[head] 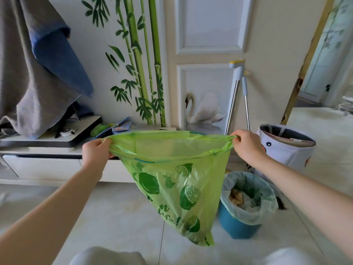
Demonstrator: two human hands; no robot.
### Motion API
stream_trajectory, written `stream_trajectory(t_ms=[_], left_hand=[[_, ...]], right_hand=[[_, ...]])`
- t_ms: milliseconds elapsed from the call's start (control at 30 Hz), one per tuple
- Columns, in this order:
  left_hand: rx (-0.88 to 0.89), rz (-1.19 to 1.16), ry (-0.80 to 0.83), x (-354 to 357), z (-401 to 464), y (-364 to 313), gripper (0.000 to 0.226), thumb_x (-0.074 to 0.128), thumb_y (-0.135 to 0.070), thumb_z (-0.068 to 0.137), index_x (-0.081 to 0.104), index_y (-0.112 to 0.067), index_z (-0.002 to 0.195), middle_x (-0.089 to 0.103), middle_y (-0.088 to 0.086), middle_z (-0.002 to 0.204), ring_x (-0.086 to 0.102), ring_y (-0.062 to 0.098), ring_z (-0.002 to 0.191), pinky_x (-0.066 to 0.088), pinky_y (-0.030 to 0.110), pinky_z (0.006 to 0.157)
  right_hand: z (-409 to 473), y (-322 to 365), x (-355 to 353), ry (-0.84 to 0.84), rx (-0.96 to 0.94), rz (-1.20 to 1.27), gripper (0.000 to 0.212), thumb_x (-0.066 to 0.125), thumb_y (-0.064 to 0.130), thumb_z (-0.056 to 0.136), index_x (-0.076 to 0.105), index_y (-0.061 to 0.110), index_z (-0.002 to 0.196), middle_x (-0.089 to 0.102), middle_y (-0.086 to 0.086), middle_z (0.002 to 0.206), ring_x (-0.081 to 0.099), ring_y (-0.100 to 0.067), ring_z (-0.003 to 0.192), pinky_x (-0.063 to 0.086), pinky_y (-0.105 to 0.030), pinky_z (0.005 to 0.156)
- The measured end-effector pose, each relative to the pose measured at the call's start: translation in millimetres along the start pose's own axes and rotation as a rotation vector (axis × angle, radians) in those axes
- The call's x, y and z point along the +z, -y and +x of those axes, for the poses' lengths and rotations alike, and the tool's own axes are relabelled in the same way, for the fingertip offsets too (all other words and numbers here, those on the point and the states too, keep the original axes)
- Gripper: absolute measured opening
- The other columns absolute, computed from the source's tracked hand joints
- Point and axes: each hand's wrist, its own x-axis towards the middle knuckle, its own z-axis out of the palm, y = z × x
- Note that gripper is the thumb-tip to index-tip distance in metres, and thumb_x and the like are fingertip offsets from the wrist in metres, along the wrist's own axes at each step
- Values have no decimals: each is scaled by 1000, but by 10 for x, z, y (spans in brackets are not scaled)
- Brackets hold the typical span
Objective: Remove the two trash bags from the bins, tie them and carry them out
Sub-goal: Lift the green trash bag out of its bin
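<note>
Both arms reach out. Each hand, left hand (96, 153) and right hand (246, 145), pinches the rim of the green bag (172, 180), held up, stretched wide, not tied. Beside it, the blue bin (236, 224) still has its full bag (248, 196) inside.

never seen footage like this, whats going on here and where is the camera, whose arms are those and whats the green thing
There is no machine here. One camera, worn on a person's head, looks forward and down, so the bare arms are the wearer's own. The left hand and right hand each grip one side of the rim of a green trash bag printed with limes, stretching its mouth open above the tiled floor. Beside it stands a blue bin, its pale liner bag with trash inside still in place.
</note>
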Motion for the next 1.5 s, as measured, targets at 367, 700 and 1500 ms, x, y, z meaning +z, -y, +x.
stream_trajectory(t_ms=[367, 700, 1500], left_hand=[[-294, 170, 294, -328, -682, 932, 19, 55, -6, 90, 63, -5, 73, 58, 13, 69, 54, 22, 53, 57, 23, 49], [-397, 430, 353, -262, -680, 1413, 11, 53, 1, 89, 63, -1, 85, 61, 15, 67, 58, 11, 35, 51, 19, 40], [-152, 943, 550, 430, -474, 1701, 15, 56, -11, 84, 68, -14, 75, 65, 9, 65, 60, 24, 67, 42, 24, 55]], right_hand=[[-955, -403, 414, 429, 45, -94, 18, 55, 9, 89, 71, 11, 81, 64, 2, 64, 55, -13, 60, 39, -24, 55], [-1194, -838, 940, 580, 115, -209, 20, 58, 24, 87, 65, 13, 72, 66, -6, 60, 62, -26, 61, 55, -45, 65], [-1104, -1263, 1452, 694, 211, -175, 16, 58, 14, 88, 69, 11, 77, 68, -8, 76, 64, -24, 77, 54, -42, 79]])
